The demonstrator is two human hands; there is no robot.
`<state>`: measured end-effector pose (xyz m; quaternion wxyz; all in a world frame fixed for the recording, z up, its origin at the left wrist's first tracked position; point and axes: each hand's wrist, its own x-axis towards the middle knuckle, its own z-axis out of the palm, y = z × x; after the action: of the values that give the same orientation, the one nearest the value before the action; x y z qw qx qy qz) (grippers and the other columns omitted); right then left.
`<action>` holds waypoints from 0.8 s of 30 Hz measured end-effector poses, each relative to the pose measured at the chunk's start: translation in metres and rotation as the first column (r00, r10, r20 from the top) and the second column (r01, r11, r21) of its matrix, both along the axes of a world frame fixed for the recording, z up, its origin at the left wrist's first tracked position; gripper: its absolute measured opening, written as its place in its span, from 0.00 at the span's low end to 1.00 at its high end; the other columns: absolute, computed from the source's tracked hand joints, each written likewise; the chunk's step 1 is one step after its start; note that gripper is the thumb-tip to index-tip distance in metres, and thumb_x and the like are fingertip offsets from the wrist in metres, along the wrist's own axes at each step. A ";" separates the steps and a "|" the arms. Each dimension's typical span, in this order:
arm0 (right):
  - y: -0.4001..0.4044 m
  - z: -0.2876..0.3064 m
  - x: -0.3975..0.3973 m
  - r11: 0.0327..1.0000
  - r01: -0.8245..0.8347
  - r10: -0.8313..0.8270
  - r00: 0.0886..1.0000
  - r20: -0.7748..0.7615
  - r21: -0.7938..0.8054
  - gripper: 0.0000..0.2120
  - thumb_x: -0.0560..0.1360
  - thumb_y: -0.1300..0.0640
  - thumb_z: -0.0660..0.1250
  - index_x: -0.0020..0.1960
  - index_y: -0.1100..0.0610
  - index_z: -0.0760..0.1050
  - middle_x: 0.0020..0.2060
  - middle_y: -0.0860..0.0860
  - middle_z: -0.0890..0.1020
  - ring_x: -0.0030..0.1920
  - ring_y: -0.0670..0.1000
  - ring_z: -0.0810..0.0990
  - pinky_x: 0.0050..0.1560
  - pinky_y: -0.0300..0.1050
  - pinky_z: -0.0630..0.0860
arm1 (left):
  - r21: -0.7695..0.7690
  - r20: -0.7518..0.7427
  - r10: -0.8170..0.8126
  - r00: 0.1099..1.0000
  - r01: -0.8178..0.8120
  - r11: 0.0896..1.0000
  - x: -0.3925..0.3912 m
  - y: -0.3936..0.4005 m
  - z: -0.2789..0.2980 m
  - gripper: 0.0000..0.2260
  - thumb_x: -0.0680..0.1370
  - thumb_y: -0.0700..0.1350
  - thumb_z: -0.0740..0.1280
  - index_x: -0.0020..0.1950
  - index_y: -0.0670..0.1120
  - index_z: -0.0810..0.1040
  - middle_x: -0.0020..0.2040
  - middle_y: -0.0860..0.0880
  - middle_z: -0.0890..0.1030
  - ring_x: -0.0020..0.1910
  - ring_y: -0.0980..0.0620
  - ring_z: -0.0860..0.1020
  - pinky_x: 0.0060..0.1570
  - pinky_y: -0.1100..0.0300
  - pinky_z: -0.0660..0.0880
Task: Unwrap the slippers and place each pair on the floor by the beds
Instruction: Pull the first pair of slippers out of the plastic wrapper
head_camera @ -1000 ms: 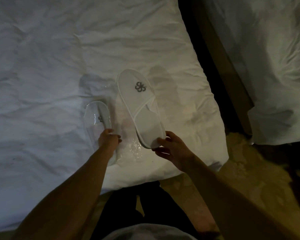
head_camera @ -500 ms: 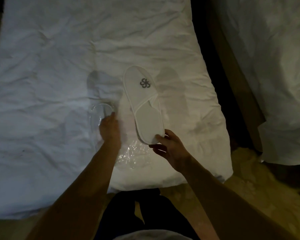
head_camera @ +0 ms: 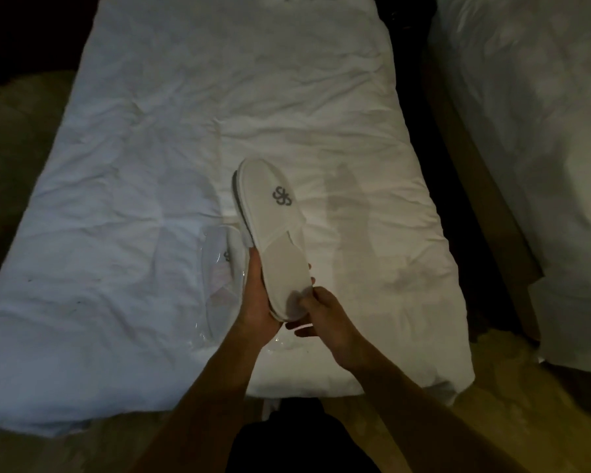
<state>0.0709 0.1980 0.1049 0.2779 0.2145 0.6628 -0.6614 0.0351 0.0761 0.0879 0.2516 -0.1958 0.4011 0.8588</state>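
- A flat white cloth slipper (head_camera: pixel 274 233) with a grey looped emblem on its toe band is held above the near end of the bed, toe pointing away from the person; a dark sole edge shows along its left side.
- The left hand (head_camera: pixel 258 302) grasps the slipper's heel half from the left and below, fingertips showing past its right edge.
- The right hand (head_camera: pixel 321 317) pinches the slipper's heel end, thumb on top and fingers beneath.
- A second white slipper in a clear plastic wrapper (head_camera: pixel 220 278) lies on the bed just left of the left hand, partly hidden behind it.
- Crinkled clear plastic film (head_camera: pixel 284 343) lies on the cover under the wrists.
- The bed's rumpled white duvet (head_camera: pixel 185 138) spreads beneath it all.
- A second white-covered bed (head_camera: pixel 539 131) stands to the right, across a dark gap.
- Yellowish patterned carpet (head_camera: pixel 492 404) shows at the foot of both beds.
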 end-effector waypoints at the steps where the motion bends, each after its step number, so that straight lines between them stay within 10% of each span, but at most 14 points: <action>1: -0.005 0.001 0.002 0.999 -0.003 0.003 1.000 -0.004 0.034 0.14 0.83 0.51 0.54 0.61 0.59 0.69 0.51 0.56 0.80 0.43 0.53 0.84 0.41 0.43 0.80 | -0.035 0.004 0.011 1.000 -0.011 0.999 0.004 0.000 0.002 0.35 0.77 0.69 0.48 0.65 0.45 0.77 0.54 0.40 0.80 0.50 0.43 0.80 0.51 0.47 0.78; 13: -0.032 0.001 0.033 0.924 0.099 -0.054 0.990 -0.128 0.370 0.26 0.76 0.42 0.65 0.62 0.63 0.69 0.55 0.55 0.77 0.54 0.54 0.78 0.49 0.44 0.77 | -0.205 -0.058 0.094 0.994 -0.104 0.973 0.045 -0.004 0.006 0.31 0.79 0.65 0.48 0.71 0.47 0.70 0.62 0.38 0.78 0.59 0.38 0.77 0.60 0.39 0.75; 20: -0.019 0.010 0.055 0.936 0.338 -0.314 0.928 -0.198 0.096 0.19 0.74 0.53 0.71 0.56 0.61 0.68 0.54 0.59 0.77 0.55 0.58 0.79 0.53 0.57 0.81 | -0.376 0.041 0.136 0.990 -0.111 0.920 0.055 0.004 0.010 0.31 0.76 0.70 0.50 0.64 0.52 0.76 0.56 0.43 0.83 0.46 0.45 0.81 0.32 0.59 0.78; 24: -0.005 0.018 0.063 0.893 0.424 -0.446 0.881 -0.160 -0.153 0.14 0.74 0.60 0.71 0.54 0.60 0.68 0.56 0.60 0.76 0.58 0.58 0.78 0.52 0.57 0.82 | -0.409 -0.110 0.128 0.986 -0.162 0.898 0.057 0.009 0.009 0.26 0.78 0.63 0.59 0.72 0.53 0.69 0.64 0.44 0.79 0.62 0.41 0.78 0.62 0.43 0.75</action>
<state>0.1343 0.1926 0.1230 0.0691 0.2775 0.5824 -0.7609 0.0922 0.0846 0.0973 0.1230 -0.2395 0.5688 0.7771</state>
